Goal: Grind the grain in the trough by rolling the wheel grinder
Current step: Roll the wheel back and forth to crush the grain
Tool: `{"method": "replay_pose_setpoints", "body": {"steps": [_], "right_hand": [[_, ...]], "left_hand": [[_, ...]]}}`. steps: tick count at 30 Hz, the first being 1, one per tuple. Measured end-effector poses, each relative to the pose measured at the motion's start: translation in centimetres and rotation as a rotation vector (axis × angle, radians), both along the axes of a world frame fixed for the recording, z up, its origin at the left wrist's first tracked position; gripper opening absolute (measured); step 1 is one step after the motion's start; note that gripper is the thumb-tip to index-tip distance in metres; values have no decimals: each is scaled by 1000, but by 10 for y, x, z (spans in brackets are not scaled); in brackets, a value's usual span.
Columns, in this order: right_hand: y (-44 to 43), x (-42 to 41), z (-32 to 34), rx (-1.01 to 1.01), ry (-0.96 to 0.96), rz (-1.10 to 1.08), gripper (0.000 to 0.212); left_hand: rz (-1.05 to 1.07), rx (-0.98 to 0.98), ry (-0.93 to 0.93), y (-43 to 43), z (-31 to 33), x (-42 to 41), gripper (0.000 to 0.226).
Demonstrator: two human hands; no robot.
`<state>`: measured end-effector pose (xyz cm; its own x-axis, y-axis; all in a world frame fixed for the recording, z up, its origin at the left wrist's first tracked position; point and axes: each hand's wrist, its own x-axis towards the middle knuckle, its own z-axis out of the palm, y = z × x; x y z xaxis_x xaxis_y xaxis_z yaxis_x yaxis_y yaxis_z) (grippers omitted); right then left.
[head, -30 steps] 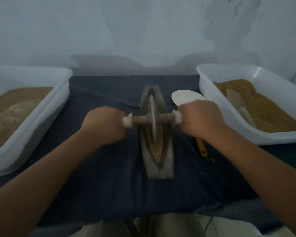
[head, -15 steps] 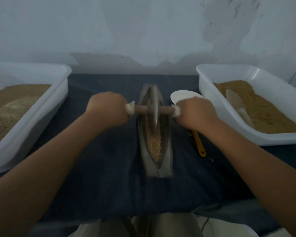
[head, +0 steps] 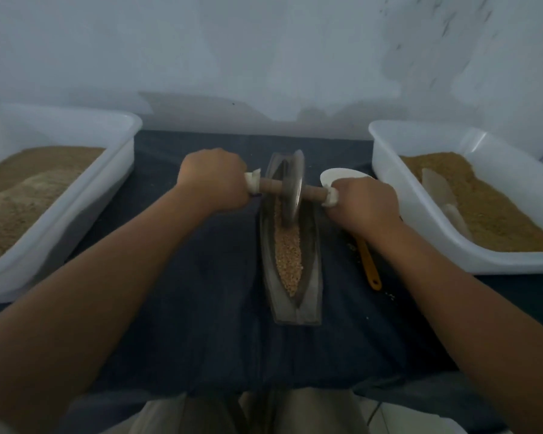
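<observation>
A boat-shaped metal trough (head: 311,277) lies lengthwise on the dark cloth in the middle of the table, with tan grain (head: 288,255) along its groove. The wheel grinder (head: 293,186), a metal disc on a wooden axle, stands in the far half of the trough, slightly tilted. My left hand (head: 213,180) grips the left end of the axle. On the other side my right hand (head: 362,203) grips the right end. Both handle ends are wrapped in white and mostly hidden inside my fists.
A white tub (head: 119,170) of grain stands at the left. At the right, a white tub (head: 386,158) holds grain with a pale scoop (head: 439,189) in it. A white spoon (head: 339,177) with an orange handle (head: 369,264) lies right of the trough. A wall rises behind.
Both hands have pushed the wheel grinder away from me, from the trough's middle to its far half. More grain shows in the near part of the groove.
</observation>
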<state>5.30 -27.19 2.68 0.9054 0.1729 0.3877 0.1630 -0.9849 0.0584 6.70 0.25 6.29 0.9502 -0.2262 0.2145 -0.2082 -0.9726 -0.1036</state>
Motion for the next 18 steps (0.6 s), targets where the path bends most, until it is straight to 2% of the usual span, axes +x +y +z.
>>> {"method": "replay_pose_setpoints", "body": {"steps": [3, 6, 8, 11, 14, 18], "right_hand": [[-9, -38, -8, -11, -1, 51, 42], [-21, -82, -21, 3, -128, 150, 37], [-23, -80, -24, -2, -140, 160, 39], [-8, -39, -13, -38, -125, 73, 43], [4, 2, 6, -44, -110, 41, 36], [1, -15, 7, -59, 13, -11, 38]], "left_hand": [[-42, 4, 23, 19, -18, -40, 32], [-168, 33, -156, 37, -37, -94, 43], [-166, 11, -213, 41, -38, -91, 47], [-25, -20, -70, 23, -32, -47, 31], [61, -65, -2, 3, -13, -3, 27], [27, -42, 49, 12, -16, -22, 24]]}}
